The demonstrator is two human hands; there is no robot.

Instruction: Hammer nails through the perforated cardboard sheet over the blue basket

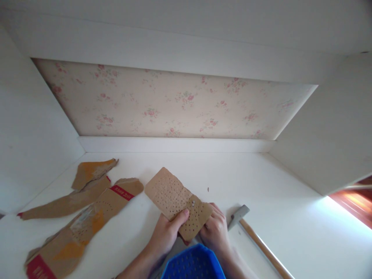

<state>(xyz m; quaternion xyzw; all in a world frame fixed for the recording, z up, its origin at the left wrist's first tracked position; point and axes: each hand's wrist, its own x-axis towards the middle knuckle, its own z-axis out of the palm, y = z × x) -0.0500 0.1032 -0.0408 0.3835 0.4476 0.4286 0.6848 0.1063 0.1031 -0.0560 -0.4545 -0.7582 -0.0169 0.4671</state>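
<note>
A piece of brown cardboard [168,193], punched with many small holes, is tilted in front of me. My left hand [167,234] grips its lower left edge, thumb pressed on the top face. Small silver nail heads [193,203] show on the cardboard near its folded or overlapping right part. At the right edge, partly beneath the cardboard, my right hand [216,230] is closed with curled fingers; what they hold is hidden. Just below both hands is a blue basket [193,261] with a perforated inside.
A hammer [238,216] with a wooden handle lies to the right on the white surface [162,161]. Torn cardboard strips [113,201] with red print and orange tape lie at left. White panels flank a floral back wall [174,104]. One tiny dark bit [208,189] lies ahead.
</note>
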